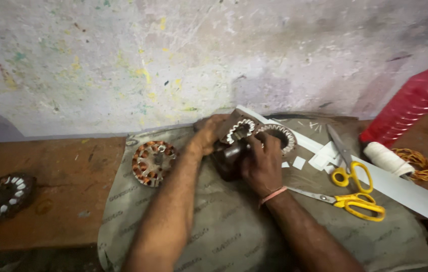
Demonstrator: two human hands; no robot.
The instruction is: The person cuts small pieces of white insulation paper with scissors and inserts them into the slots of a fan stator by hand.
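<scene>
At the centre of the frame both hands close around a dark motor stator [238, 137], a toothed metal ring with pale insulation in its slots, held tilted above a grey cloth [224, 236]. The left hand [208, 133] wraps the stator's far left edge, fingers curled onto it. The right hand [263, 163], a pink band at its wrist, grips the lower right side, its fingers pressed against the ring. Just right of it and touching lies a second toothed ring [283, 135], empty in the middle.

On the cloth left of centre rests a wound stator [152, 162] with copper coils. At the far left, on the wooden bench [68, 166], sits another dark stator [0, 197] with white slot liners.

To the right lie yellow-handled scissors [355, 194] beside small white paper pieces [320, 160] and a long white strip [405, 189]. Further right stands a spool of white thread [386, 158], next to a tangle of copper wire [418, 163]. A red plastic bottle [410, 103] leans at the upper right; whether anything is in it cannot be told.
</scene>
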